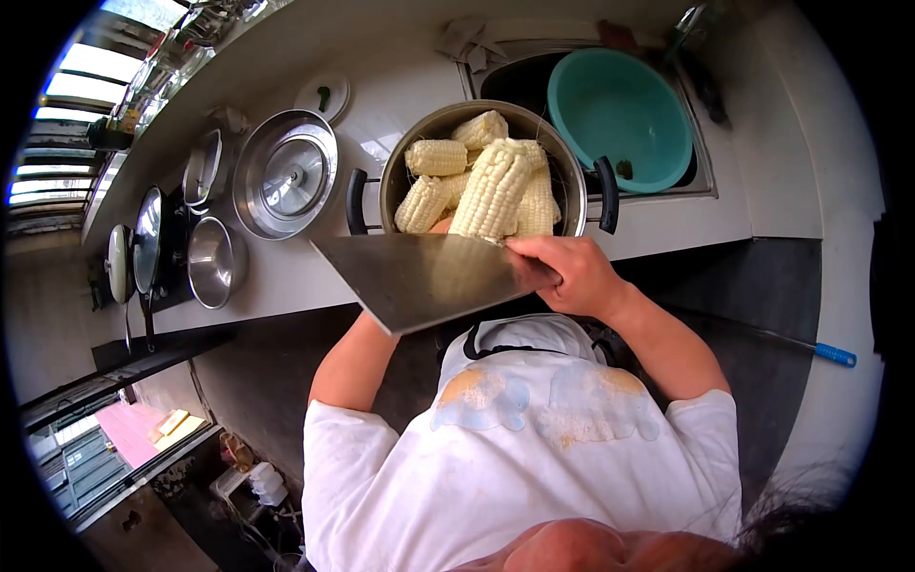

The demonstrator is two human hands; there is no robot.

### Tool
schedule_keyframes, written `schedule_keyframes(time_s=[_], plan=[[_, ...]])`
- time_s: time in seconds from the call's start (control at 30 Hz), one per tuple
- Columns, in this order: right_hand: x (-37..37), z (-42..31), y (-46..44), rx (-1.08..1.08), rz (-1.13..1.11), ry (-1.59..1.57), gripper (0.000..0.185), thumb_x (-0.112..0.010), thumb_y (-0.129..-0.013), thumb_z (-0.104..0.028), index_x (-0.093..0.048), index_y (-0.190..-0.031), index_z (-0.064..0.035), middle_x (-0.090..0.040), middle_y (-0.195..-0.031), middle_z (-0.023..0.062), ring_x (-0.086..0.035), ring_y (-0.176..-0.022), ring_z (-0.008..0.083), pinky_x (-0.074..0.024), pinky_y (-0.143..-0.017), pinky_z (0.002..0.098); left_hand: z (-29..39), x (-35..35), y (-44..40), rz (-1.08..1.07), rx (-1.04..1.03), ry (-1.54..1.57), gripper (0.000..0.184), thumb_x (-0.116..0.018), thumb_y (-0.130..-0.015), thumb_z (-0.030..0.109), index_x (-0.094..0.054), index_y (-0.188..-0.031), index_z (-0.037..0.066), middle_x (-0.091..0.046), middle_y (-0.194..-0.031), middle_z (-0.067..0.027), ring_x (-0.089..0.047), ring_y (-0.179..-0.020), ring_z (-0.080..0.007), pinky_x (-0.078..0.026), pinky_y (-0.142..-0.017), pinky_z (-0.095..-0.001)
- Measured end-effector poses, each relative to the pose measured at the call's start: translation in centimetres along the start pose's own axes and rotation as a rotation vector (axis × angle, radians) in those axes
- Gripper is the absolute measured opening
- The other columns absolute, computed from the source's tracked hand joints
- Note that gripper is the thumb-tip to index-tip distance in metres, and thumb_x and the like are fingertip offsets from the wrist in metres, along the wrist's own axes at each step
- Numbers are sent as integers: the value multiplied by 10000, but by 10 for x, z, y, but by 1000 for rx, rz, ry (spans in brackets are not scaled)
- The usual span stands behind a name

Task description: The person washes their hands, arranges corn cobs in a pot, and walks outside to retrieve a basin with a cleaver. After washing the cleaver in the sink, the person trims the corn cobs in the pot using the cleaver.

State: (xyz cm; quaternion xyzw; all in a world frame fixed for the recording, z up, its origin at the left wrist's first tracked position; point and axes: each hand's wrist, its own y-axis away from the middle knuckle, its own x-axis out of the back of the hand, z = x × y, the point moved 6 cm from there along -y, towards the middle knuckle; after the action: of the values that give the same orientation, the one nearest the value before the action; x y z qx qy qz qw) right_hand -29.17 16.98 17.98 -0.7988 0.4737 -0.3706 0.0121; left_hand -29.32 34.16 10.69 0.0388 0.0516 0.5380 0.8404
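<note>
My right hand [577,272] is closed on a broad-bladed cleaver [429,276], with its thumb close to the bottom end of a corn cob. The blade lies across my left hand [441,225] and hides most of it; only a bit of finger shows beside the cob. That pale corn cob [494,191] is held up in my left hand over a steel pot [393,157]. Several more husked corn pieces [437,157] lie in the pot, which has black handles on both sides.
Right of the pot, a teal basin [620,119] sits in the sink [707,176]. To the left on the counter are a wide steel pan [253,191], a steel bowl [212,262], a lidded wok [150,238] and a small white plate [335,91]. A blue-handled tool [835,355] is at far right.
</note>
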Motion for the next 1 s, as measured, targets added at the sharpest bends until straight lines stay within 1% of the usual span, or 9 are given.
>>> schedule_keyframes(time_s=[0.13,0.17,0.2,0.3,0.37,0.47,0.6,0.9,1.0], plan=[[0,4,-1,-97,-49,34,337,-627,-675,-4,-527,-985,-94,-624,-760,59,-619,-656,271,-505,-542,340,17,-9,-5,81,8,-503,511,-721,-727,142,-463,-1148,13,-612,-932,-31,-593,-811,-146,-473,-733,-289],[0,5,-1,-102,-49,34,337,-627,-675,-4,-527,-985,-94,-624,-760,59,-619,-656,271,-505,-542,340,43,-27,-4,10,-641,-1195,510,-740,-693,111,-460,-1105,2,-614,-885,-39,-600,-766,-157,-479,-666,-287],[-2,9,-2,-118,-82,55,324,-628,-686,-18,-528,-984,-96,-625,-761,61,-619,-656,273,-504,-544,345,29,-12,-12,151,-157,-444,472,-735,-688,89,-473,-1069,-6,-607,-863,-57,-603,-739,-162,-482,-625,-271],[-2,20,-7,-87,-70,53,300,-631,-698,-37,-528,-973,-99,-626,-763,63,-618,-654,276,-504,-549,353,36,-17,-9,42,-332,-838,430,-719,-711,97,-481,-1053,-4,-601,-860,-77,-606,-711,-164,-492,-577,-274],[-2,17,-7,-47,-49,16,290,-633,-701,-41,-527,-964,-100,-627,-764,63,-618,-652,278,-503,-552,357,17,-8,-5,41,274,71,273,-650,-785,137,-551,-1019,35,-619,-855,-47,-581,-847,-150,-482,-667,-295],[4,10,-11,28,-11,-14,254,-624,-716,-53,-527,-946,-103,-628,-769,65,-617,-649,286,-501,-552,363,7,-10,-2,63,380,987,371,-655,-786,146,-504,-1104,26,-613,-881,-62,-581,-840,-161,-489,-692,-290],[-2,24,-8,-107,-121,42,322,-607,-686,24,-553,-987,-75,-627,-764,90,-625,-649,284,-501,-556,336,33,-8,-23,113,-55,-551,299,-685,-723,79,-560,-989,23,-589,-879,-72,-586,-743,-165,-493,-588,-285],[3,24,-17,33,-67,3,302,-586,-690,33,-553,-972,-70,-632,-787,95,-629,-665,287,-503,-557,331,-6,-3,-16,83,236,426,362,-630,-711,34,-543,-1061,1,-607,-901,-101,-591,-828,-155,-489,-602,-269],[-4,34,-17,-139,-160,32,263,-584,-709,18,-550,-955,-69,-630,-778,87,-625,-650,281,-499,-549,331,42,-6,-26,157,-107,-470,337,-626,-682,26,-574,-1013,-5,-611,-936,-105,-586,-861,-149,-483,-610,-268]])
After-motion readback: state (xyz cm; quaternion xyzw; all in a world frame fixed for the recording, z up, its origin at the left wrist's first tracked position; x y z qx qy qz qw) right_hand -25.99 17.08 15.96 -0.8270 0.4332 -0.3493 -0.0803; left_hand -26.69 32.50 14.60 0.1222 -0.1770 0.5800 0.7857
